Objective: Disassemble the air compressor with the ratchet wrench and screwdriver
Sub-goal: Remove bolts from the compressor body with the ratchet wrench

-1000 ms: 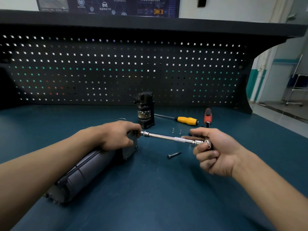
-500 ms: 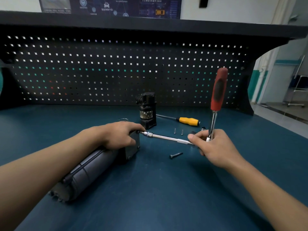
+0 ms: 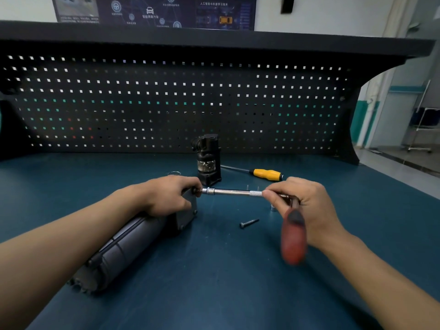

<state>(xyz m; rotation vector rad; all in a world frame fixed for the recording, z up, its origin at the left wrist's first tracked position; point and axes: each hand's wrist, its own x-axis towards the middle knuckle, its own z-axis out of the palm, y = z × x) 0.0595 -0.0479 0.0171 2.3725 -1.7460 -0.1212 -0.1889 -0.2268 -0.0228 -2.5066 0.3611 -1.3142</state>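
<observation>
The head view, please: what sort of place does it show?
Probably a workshop or training lab: a black pegboard backs the blue-topped workbench, a yellow-handled screwdriver lies on it, and a car-themed poster hangs above.

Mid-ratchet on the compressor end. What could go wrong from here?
Risk 1: the ratchet wrench, its handle blurred mid-swing, passes near the loose bolt and small socket; it could knock them away.
Risk 2: the long extension bar may slip off its seat, since only the left hand steadies the compressor.

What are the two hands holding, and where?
Right hand grips the ratchet wrench near its head; left hand holds the air compressor at its end block.
</observation>
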